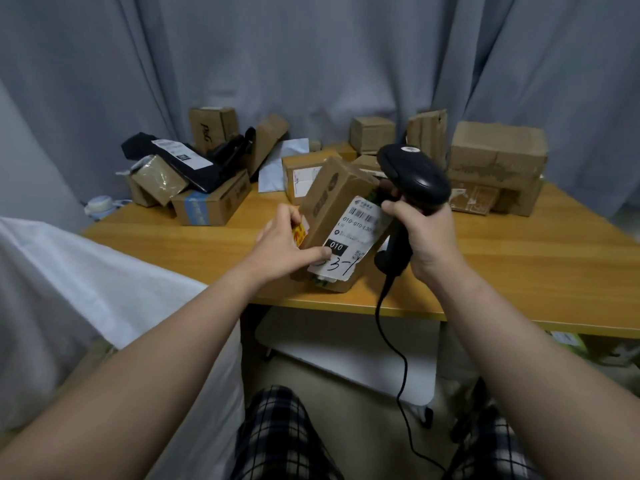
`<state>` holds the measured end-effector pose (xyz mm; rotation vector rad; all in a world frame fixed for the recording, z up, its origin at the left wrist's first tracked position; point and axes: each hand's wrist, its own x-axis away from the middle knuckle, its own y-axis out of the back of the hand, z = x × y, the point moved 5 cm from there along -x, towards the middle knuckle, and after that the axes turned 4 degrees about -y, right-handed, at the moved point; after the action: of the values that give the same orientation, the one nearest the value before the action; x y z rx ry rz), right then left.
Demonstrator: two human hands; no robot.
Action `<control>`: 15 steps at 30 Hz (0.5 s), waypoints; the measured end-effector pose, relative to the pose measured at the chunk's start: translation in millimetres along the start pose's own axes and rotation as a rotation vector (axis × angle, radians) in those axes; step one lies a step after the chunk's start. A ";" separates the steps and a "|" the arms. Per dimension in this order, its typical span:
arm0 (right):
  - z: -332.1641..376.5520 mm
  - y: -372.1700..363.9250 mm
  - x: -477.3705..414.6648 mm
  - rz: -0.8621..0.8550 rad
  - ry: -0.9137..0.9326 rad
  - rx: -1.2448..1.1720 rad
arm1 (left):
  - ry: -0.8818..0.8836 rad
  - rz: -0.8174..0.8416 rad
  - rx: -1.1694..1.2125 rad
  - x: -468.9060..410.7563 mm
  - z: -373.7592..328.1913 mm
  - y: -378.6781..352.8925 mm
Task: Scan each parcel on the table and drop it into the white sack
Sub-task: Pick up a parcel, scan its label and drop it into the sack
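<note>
Presently, the parcel (332, 202) was held at the front edge of the counter (519, 265), directly ahead of the person and between the two hands. Its long axis ran from the near lower end up and away towards the curtain, tilted, with the label (360, 233) turned up to the camera. Whether the lower end rested on the counter or hung just above it could not be told.

The left hand (280, 244) gripped the parcel from its left side, fingers curled round the far edge and thumb pressed on the lower part of the label. The right hand (426, 237) was clamped round the handle of the scanner (415, 174), just beside the right edge of the parcel, with the cable (398, 358) hanging below the counter. The scanner head stood above and to the right of the barcode (360, 212); its window was not visible, so its aim could not be confirmed.

The white sack (86, 289) lay to the left, beside the left end of the counter and below the counter top. The left hand was the nearer hand to it, so the drop would probably be a leftward swing by that hand alone.

The remaining parcels (498, 150) were stacked along the back of the counter, well apart from the hands
</note>
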<state>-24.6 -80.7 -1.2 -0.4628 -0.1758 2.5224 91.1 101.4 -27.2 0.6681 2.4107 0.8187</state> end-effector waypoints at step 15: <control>-32.9 -23.0 35.4 0.004 0.112 0.478 | 0.154 -0.145 0.495 8.2 27.1 4.9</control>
<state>-28.7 -41.1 -37.0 -0.4036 0.4604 2.4225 102.5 120.8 -45.1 0.6142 2.7924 0.2141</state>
